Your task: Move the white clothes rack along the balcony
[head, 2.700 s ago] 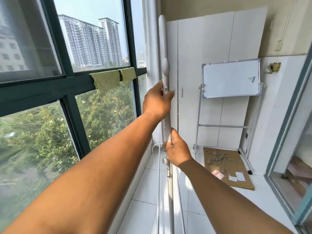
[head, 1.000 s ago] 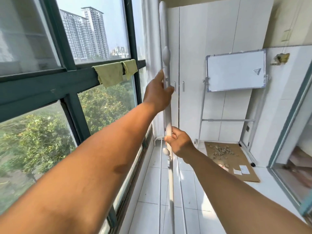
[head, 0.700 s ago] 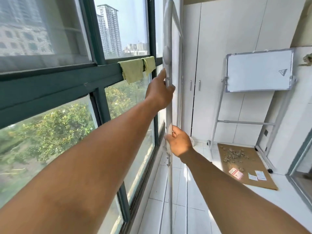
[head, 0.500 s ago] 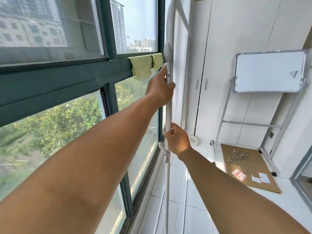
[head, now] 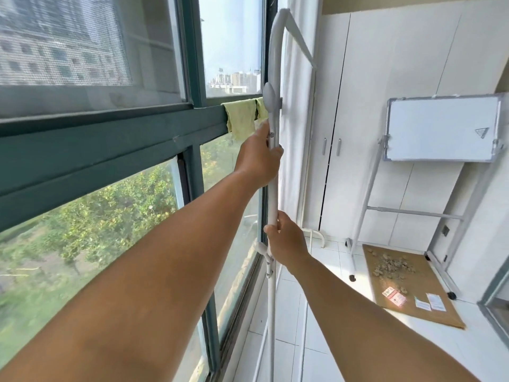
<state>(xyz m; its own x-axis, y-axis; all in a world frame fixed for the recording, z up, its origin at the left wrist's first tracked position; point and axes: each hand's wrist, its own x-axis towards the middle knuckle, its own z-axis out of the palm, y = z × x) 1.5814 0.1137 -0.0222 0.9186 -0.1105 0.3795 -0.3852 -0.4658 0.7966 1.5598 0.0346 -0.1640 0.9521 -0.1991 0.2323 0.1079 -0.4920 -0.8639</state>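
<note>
The white clothes rack (head: 273, 201) stands upright close to the green-framed window, its near post running from the floor up to a curved top with a thin bar leading away toward the wardrobe. My left hand (head: 259, 158) grips the post at about chest height. My right hand (head: 286, 241) grips the same post lower down, just above a small plastic joint. The rack's feet are out of view below.
A green window frame (head: 115, 150) with a yellow-green cloth (head: 242, 119) draped on it lines the left. White wardrobe doors (head: 385, 106) close off the far end. A whiteboard on a stand (head: 440, 130) and a cardboard sheet (head: 407, 282) with debris sit on the tiled floor at right.
The rack and I have shifted toward the window and along the balcony toward the wardrobe. Both hands keep the same grip on the post. The view has turned left.
</note>
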